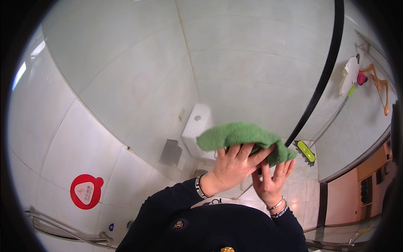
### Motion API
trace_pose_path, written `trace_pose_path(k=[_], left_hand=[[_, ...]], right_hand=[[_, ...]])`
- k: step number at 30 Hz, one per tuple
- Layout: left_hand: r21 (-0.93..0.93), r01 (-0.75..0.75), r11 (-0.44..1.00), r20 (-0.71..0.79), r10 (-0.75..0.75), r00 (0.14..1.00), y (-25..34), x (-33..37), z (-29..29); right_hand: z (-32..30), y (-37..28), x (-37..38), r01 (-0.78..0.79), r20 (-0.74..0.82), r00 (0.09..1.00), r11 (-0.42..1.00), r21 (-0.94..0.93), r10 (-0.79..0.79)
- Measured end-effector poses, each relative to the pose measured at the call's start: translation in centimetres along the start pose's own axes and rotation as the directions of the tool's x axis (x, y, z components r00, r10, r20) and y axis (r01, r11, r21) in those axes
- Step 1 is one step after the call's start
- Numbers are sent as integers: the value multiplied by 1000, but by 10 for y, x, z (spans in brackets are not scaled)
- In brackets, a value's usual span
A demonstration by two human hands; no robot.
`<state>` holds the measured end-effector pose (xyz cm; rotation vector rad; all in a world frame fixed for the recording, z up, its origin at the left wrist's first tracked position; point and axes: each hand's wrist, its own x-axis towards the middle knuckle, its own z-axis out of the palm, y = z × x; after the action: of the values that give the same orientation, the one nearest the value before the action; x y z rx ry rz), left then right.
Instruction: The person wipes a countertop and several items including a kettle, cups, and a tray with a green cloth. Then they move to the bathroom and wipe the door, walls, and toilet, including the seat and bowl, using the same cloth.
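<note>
A green cloth (241,133) is held up in front of me, bunched and folded over, with its left end hanging loose. My left hand (233,167) is closed on the cloth's lower edge, its fingers spread across the folds. To its right, my right hand (273,182) grips the cloth's right end from below, fingertips pressed into it. The two hands almost touch. A small dark patch shows between them under the cloth, and I cannot make out what it is.
A white toilet (198,126) stands behind the cloth, beside a grey bin-like box (170,152) on the wall. A black bar (321,84) runs down at the right. Beyond it are a green-headed mop (305,152) and wooden hangers (380,84). A red round sticker (86,191) is on the left wall.
</note>
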<state>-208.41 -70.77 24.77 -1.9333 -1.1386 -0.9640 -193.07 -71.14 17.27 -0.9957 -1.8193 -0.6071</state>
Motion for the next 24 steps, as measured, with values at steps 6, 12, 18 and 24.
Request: trace_pose_path(k=[6,12,18,24], left_hand=[[-37,4,999,-1,-4,1000,-1,28,-9],[90,-81,993,-225,99,969,-29,95,-31],[90,119,989,-168,-103,980,-16,69,-26],[20,174,984,-180,-168,969,-24,48,-22]], right_hand=[[-8,26,22,112,-83,991,989,94,-104],[-14,29,116,165,-383,920,968,190,-82],[-10,19,96,206,-312,941,952,228,-129],[-2,12,85,194,-258,954,971,136,-154]])
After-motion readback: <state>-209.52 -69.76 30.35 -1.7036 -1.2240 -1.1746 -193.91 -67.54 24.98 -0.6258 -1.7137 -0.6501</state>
